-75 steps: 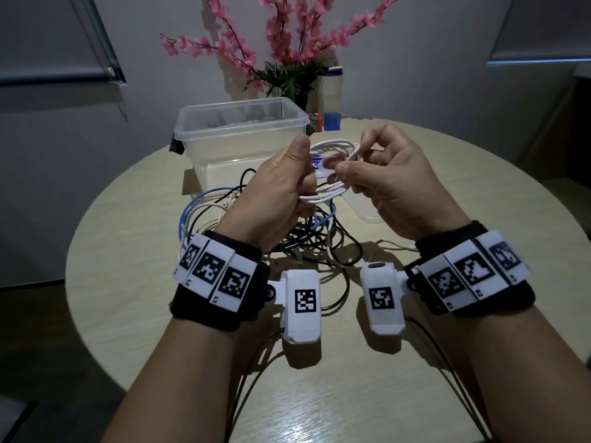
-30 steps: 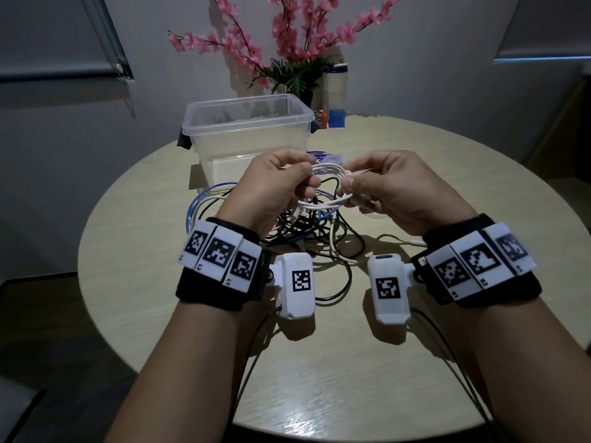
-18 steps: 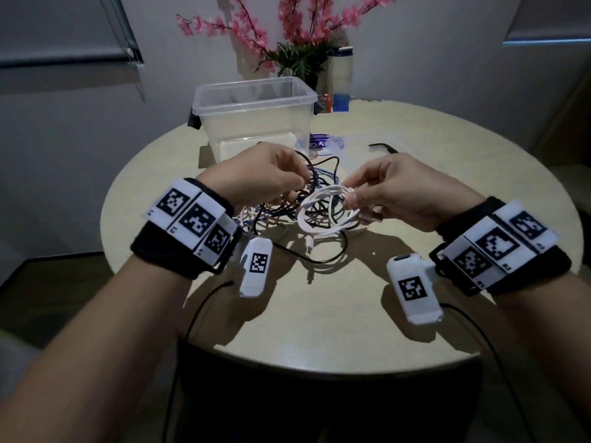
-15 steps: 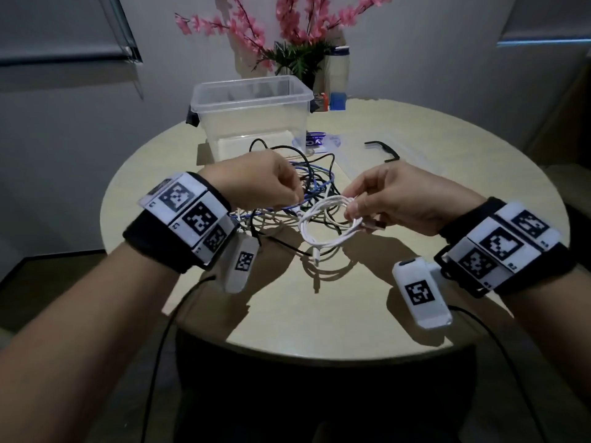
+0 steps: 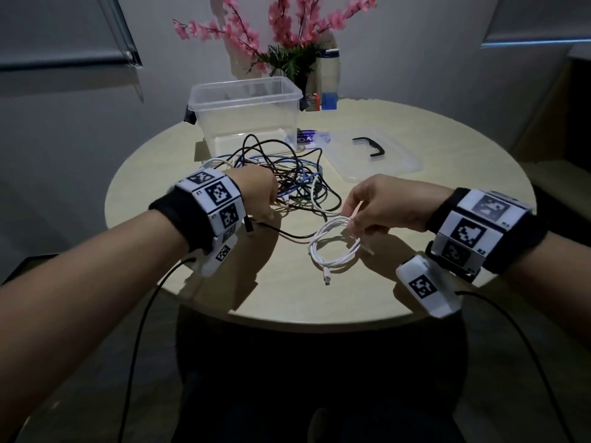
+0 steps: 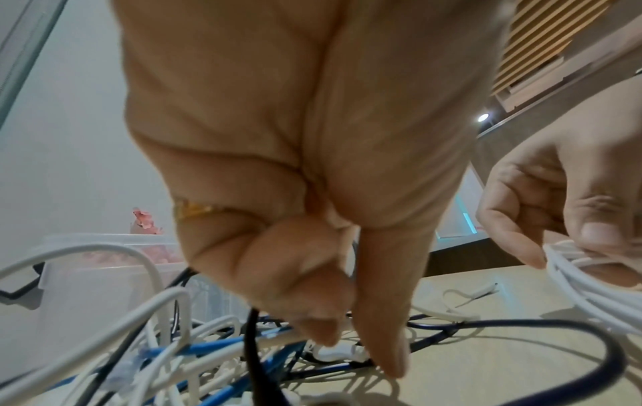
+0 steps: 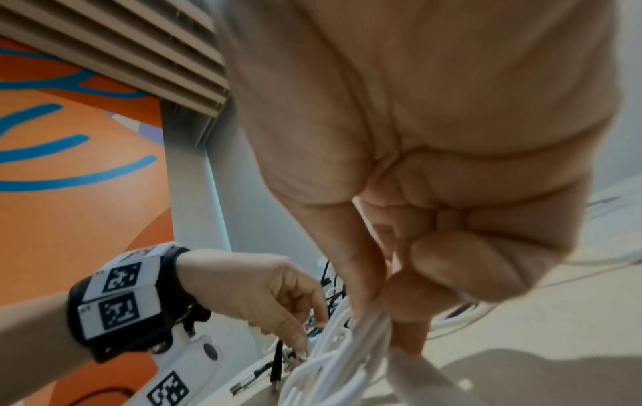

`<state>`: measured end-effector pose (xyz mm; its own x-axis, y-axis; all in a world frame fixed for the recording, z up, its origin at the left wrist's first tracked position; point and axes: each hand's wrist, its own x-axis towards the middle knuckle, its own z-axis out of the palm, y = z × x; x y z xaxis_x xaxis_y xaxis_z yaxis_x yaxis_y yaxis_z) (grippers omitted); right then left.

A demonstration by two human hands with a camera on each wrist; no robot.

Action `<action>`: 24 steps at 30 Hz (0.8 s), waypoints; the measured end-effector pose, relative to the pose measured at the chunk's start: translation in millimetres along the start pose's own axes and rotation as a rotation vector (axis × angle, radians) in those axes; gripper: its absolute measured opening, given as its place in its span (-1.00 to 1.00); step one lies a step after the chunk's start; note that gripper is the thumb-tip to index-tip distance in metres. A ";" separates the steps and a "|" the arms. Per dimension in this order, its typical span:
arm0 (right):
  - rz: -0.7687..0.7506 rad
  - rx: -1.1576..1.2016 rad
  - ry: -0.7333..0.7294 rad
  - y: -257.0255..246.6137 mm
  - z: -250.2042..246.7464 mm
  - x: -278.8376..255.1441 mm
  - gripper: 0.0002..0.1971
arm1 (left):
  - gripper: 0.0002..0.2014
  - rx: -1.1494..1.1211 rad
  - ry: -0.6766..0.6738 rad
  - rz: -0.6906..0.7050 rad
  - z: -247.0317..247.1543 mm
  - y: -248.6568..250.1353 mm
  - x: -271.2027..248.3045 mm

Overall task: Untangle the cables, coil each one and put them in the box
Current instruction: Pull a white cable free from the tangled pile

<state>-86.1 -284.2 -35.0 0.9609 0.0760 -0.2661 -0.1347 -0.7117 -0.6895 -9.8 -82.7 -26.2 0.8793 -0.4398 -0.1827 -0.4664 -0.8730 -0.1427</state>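
Observation:
My right hand (image 5: 353, 223) pinches a coiled white cable (image 5: 335, 264) by its top, low over the round table (image 5: 287, 298); the right wrist view shows the strands (image 7: 333, 357) bunched under thumb and fingers. My left hand (image 5: 271, 206) reaches into the tangle of black, blue and white cables (image 5: 287, 177). Its curled fingers (image 6: 312, 316) hold a black cable (image 6: 251, 343), whose plug end lies beside the wrist (image 5: 249, 227). The clear plastic box (image 5: 246, 123) stands open behind the tangle.
The box's clear lid (image 5: 399, 161) with a black handle lies right of the tangle. A vase of pink flowers (image 5: 287, 33) and a bottle (image 5: 329, 78) stand at the table's back edge. Black leads hang from my wrist cameras over the near edge.
Both hands have come down from chest height to the table. My left hand let go of the white coil and moved left into the tangle. The right hand alone keeps the coil.

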 end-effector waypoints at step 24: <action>-0.024 -0.098 -0.012 -19.6 -9.4 8.2 -0.60 | -0.84 -1.107 0.680 0.071 -50.8 -20.5 -15.8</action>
<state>-73.3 -276.2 -17.4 0.9606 0.1016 -0.2589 -0.0870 -0.7744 -0.6267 -9.2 -68.5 29.0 0.8807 -0.2258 0.4164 -0.4736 -0.4094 0.7798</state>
